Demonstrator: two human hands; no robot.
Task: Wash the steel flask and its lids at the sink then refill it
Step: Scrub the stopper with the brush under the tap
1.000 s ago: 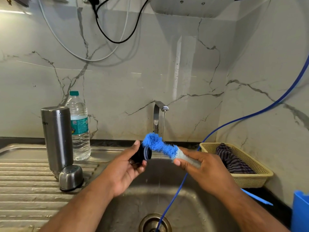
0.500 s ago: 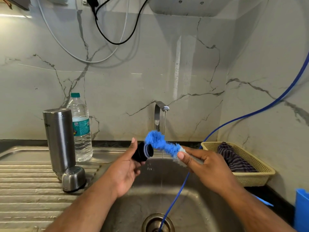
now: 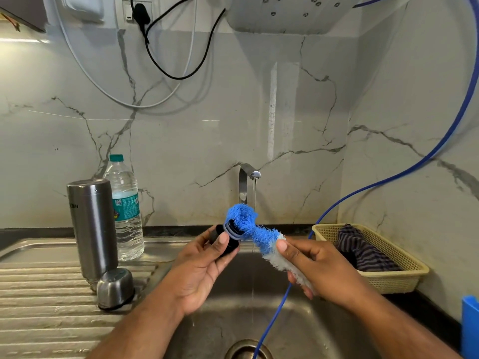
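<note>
Steel flask (image 3: 92, 229) stands left beside a plastic bottle (image 3: 127, 208) while left hand (image 3: 199, 275) grips the black lid (image 3: 232, 246), right hand (image 3: 326, 270) the fuzzy brush (image 3: 248, 224).

Steel flask (image 3: 92, 226): tall brushed cylinder, standing on ribbed drainboard (image 3: 39, 294) left of sink (image 3: 324, 332).
Steel cap (image 3: 115, 288): small dome, rounded end up, black rim down, just in front of flask's foot.
Black stopper (image 3: 225, 238): pale ring at one end, pinched sideways in left hand (image 3: 202, 270) over sink, ringed end buried in blue brush (image 3: 248, 226) bristles.
</note>
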